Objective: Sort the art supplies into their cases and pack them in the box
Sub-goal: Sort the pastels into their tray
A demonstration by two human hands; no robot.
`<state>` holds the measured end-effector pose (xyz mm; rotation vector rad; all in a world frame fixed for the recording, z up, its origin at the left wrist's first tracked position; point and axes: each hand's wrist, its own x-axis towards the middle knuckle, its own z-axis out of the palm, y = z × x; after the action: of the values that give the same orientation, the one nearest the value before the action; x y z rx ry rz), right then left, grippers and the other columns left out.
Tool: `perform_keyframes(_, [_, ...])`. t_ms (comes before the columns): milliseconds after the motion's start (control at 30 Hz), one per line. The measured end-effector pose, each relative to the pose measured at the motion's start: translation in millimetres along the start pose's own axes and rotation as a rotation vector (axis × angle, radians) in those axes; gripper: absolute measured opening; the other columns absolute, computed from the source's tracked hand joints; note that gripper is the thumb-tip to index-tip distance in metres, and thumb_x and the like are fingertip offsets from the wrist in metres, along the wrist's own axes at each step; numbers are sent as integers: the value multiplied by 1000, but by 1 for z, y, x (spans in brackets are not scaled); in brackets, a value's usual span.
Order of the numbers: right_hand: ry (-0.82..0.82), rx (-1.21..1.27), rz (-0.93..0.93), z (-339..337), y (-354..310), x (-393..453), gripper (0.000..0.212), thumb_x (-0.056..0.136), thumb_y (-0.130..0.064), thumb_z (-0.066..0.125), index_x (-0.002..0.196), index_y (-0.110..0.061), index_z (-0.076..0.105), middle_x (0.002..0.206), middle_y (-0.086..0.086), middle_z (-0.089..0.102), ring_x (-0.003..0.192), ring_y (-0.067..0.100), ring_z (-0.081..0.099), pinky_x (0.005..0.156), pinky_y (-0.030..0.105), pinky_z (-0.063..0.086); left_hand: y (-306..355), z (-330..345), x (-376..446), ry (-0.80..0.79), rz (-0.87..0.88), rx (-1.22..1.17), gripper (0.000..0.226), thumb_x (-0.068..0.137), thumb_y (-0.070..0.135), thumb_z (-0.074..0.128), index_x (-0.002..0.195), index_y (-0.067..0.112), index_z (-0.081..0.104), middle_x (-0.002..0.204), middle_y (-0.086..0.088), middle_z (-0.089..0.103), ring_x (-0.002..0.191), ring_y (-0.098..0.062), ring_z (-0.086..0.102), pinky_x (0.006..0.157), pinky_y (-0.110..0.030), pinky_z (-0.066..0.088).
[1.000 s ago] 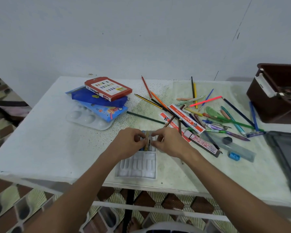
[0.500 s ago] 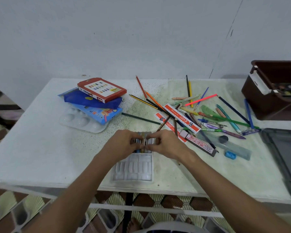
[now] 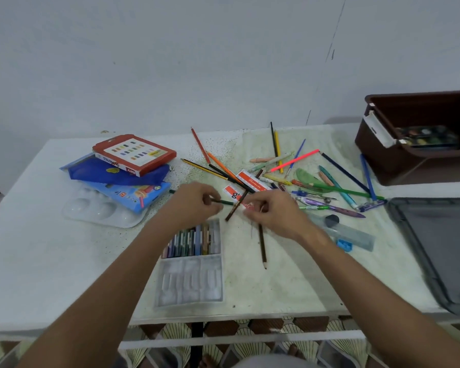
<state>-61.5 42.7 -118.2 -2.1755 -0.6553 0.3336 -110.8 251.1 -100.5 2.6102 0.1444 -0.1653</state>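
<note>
While both hands' fingers curl, left hand pinches a green pencil; right hand grip unclear

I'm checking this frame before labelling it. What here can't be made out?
- Head view: what the left hand and right hand pinch, if anything; curled fingers cover each grip.
- Contents of the dark brown plastic box: blurred, and cut off by the right edge.
- Print on the red-and-white flat cardboard case: too small to read.
- Far end of the white plastic crayon tray: behind the left wrist.
</note>
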Motion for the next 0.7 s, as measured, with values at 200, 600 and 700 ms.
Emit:
perform_keyframes(200, [202,-110,130,-54,34,27,21,84,-17,71,104,-15,73,83,-6,67,66,2,57,65,14,48,23,-5,76,102,109,-10,24,87,31,66,108,20,68,93,4,65,82,-11,59,71,-19,43])
perform_keyframes(600, [71,-312,298,-77,71,65,29,71,-36,81,97,-24,76,101,-6,71,86,8,62,72,21,43,39,14,169,-69,168,141,36,92,31,59,126,18,61,107,-5,64,94,-16,54,79,-23,37])
perform_keyframes(700, [85,-266,312,-74,78,67,29,69,-40,83,94,-25,77,95,-9,73,84,7,63,76,23,48,38,17,174,-60,169,140,35,90,33,63,120,17,66,98,-4,66,81,-13,53,72,-22,39])
